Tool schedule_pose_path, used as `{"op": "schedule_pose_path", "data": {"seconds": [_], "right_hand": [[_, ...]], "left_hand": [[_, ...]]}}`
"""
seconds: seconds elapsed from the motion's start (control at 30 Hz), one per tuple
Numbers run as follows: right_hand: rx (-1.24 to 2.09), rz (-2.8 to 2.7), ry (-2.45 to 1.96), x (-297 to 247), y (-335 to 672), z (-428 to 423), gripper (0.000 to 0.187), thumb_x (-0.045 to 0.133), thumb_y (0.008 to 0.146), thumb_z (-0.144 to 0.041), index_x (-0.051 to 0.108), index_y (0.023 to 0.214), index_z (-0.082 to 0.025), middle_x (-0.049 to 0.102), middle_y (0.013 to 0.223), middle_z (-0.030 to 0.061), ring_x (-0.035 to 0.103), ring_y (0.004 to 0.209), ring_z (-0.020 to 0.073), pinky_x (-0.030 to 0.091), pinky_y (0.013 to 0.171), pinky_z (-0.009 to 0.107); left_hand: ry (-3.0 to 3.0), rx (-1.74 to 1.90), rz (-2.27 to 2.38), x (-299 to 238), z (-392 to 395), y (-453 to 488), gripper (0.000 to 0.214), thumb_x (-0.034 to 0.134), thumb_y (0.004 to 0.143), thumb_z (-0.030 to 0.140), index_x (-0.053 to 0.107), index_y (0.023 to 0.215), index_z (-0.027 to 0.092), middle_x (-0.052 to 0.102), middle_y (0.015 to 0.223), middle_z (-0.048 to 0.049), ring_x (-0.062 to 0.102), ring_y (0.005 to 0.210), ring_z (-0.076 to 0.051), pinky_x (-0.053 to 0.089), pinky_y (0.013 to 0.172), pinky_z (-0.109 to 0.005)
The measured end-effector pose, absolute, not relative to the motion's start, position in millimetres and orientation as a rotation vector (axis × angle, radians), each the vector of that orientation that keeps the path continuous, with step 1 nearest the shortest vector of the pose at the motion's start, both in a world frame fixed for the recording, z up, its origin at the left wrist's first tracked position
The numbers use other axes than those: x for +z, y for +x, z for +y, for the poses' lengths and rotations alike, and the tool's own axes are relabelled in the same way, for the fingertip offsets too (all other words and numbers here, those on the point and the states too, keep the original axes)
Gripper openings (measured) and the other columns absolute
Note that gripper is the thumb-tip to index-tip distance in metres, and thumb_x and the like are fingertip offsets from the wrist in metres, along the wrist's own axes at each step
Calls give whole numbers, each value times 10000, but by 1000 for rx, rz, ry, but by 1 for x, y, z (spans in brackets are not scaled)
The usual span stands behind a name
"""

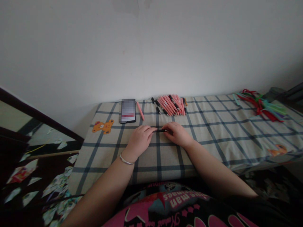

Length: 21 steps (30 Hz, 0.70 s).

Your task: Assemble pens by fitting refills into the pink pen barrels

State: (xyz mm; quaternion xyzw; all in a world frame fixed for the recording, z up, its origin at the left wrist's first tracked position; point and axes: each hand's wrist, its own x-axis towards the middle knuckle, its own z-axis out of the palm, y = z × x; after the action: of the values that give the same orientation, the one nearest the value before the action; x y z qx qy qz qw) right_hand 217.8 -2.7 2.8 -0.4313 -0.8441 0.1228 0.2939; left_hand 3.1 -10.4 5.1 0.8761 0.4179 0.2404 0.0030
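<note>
A slim black pen (161,130) spans the gap between my hands, low over the checked cloth. My left hand (141,138) pinches its left end, and a silver bangle circles that wrist. The fingertips of my right hand (178,134) are closed at the other end; the small piece there is mostly hidden. Just beyond lies a heap of pink pens (169,105), with black pieces mixed in and around it. One pink pen (140,111) lies apart, to the left of the heap.
A blurred-out phone (127,111) lies beside the lone pink pen. Colourful strips (262,105) are piled at the table's far right. The checked tablecloth (208,138) reaches back to a white wall (142,47). Scraps of paper (59,186) litter the floor at left.
</note>
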Motion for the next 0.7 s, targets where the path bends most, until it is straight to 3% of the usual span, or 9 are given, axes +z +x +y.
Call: {"op": "schedule_pose_path", "data": {"seconds": [0.47,0.7], "right_hand": [[244,-2300,-1135,3,219,-1,126,523,855,-212,628,910,-167,660,816,61,550,808,206,423,761,330],[219,-2338,-1142,5,219,0,219,443,916,-253,626,823,-176,653,771,60,535,774,199,413,745,326]], "left_hand": [[2750,761,1293,3,-10,3,287,533,847,124,608,1114,200,634,1004,-52,565,922,-198,482,825,-364],[2767,776,1270,5,-10,3,279,527,853,137,609,1112,201,631,1002,-57,571,918,-195,490,817,-367]]}}
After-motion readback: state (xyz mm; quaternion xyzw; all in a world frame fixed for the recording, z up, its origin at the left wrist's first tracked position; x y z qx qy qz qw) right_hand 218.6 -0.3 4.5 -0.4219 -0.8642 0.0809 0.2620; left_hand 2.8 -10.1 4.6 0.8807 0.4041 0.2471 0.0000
